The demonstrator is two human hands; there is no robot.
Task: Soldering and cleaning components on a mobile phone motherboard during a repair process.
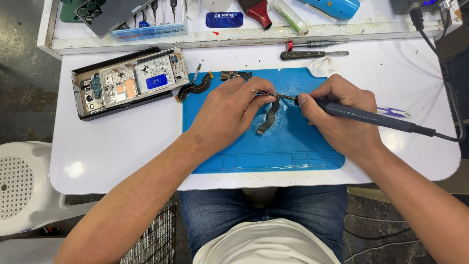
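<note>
Hands (229,110) w/ iron (371,116), opened phone (129,80) nearby

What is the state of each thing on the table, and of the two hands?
Opened phone: back cover off, insides showing, lying flat.
Flex cable: loose, lying on the blue mat.
Second flex cable: loose, at the mat's upper left edge.
Tweezers: pinched in the left hand.
Soldering iron: gripped in the right hand, tip at the cable's top end.
</note>
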